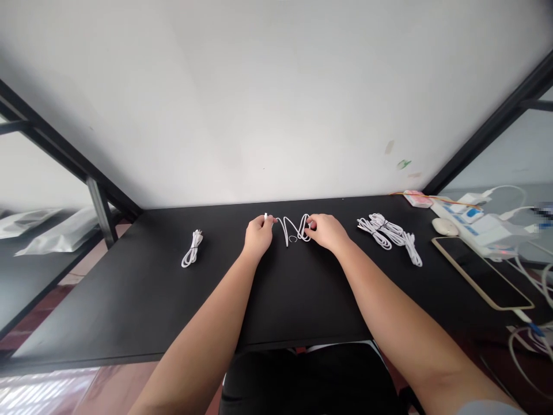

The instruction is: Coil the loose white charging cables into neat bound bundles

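A white cable (286, 230) lies in loose zigzag loops on the black table between my two hands. My left hand (259, 233) is closed on one end of it, and a white plug tip pokes out above the fingers. With thumb and fingers pinched, my right hand (325, 229) grips the cable's looped part at the other side. A small thin ring-shaped loop (292, 238) rests beside the cable. Left of my hands lies a bundled white cable (192, 249) with a dark tie. Several more bundled white cables (386, 231) lie together at the right.
On the right stand a smartphone (481, 271) plugged into a cord, a white mouse (444, 226), and a power strip (464, 227) with chargers. A pink-and-white box (417, 199) sits by the wall. Clear plastic bags (64, 233) lie on the left surface, beyond a black metal frame (101, 210).
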Motion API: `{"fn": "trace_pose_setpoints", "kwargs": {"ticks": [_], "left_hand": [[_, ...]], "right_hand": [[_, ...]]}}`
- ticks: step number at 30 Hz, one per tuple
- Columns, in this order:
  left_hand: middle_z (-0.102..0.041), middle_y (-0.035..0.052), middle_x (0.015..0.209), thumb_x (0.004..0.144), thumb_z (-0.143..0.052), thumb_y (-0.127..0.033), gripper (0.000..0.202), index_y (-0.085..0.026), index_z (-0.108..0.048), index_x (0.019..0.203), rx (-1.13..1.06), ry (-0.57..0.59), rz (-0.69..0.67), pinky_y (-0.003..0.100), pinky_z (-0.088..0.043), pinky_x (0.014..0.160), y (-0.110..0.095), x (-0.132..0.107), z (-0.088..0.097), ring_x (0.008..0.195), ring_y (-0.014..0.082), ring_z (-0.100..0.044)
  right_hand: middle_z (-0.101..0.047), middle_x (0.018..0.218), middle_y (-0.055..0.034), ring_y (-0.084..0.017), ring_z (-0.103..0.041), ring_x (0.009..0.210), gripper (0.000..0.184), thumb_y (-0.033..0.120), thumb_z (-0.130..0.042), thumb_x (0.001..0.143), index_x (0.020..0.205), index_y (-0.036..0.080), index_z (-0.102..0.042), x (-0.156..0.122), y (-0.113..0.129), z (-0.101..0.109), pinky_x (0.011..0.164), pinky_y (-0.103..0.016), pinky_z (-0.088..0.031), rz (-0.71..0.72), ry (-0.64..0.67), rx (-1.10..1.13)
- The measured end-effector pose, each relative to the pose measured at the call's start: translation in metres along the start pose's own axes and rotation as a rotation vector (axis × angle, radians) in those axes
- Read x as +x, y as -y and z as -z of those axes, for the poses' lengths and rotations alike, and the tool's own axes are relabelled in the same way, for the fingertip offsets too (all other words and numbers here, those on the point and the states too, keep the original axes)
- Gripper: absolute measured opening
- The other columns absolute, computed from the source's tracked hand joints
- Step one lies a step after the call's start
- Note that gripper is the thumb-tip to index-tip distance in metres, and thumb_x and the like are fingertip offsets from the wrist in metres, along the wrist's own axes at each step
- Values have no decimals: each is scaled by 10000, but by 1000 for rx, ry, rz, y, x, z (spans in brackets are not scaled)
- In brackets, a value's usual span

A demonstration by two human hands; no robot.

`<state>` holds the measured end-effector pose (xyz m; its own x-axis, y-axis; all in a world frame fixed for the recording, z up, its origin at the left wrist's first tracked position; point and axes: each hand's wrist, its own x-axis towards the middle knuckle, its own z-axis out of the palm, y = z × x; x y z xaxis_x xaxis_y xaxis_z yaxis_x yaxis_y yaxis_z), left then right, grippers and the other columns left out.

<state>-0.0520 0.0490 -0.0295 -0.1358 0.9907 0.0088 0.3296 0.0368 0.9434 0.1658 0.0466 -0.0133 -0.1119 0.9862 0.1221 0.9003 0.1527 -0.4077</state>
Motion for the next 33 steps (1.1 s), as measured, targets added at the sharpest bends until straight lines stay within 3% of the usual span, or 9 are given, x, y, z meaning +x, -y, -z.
{"fn": "trace_pose_setpoints", "kwargs": {"ticks": [6,13,20,25,33], "left_hand": [[-411,-37,532,912,-488,-458,378,-195,-755,864,57,5,-13,280,-302,546,-9,-5,3,506,126,-381],[-448,-29,554,911,-494,-464,379,-192,-755,861,59,-14,-27,283,-310,562,-7,-4,1,540,130,-420],[-449,-30,543,901,-503,-453,364,-185,-742,836,37,-15,-27,275,-326,547,-4,0,1,511,125,-410],[-453,-30,566,900,-506,-464,366,-187,-741,850,16,-24,-33,265,-322,534,0,3,1,514,120,-413],[-540,-4,605,897,-512,-472,371,-184,-739,837,5,-13,-31,266,-351,549,1,2,0,545,131,-459]], "right_hand": [[-735,824,16,-147,-659,745,237,109,-705,677,877,225,-651,-1,2,0,631,-241,-431,-85,37,170],[-718,790,21,-141,-656,704,306,113,-725,625,871,217,-576,1,-1,-8,648,-248,-481,-145,-63,431],[-753,961,-60,-163,-716,844,326,74,-767,652,928,181,-629,8,-1,-15,718,-266,-558,-242,0,1086],[-761,956,-53,-152,-727,811,359,41,-777,680,990,188,-671,8,1,-10,778,-288,-582,-298,57,1424],[-745,816,-39,-97,-617,644,147,94,-739,716,849,152,-762,7,6,-17,619,-235,-492,-322,113,1420]]}}
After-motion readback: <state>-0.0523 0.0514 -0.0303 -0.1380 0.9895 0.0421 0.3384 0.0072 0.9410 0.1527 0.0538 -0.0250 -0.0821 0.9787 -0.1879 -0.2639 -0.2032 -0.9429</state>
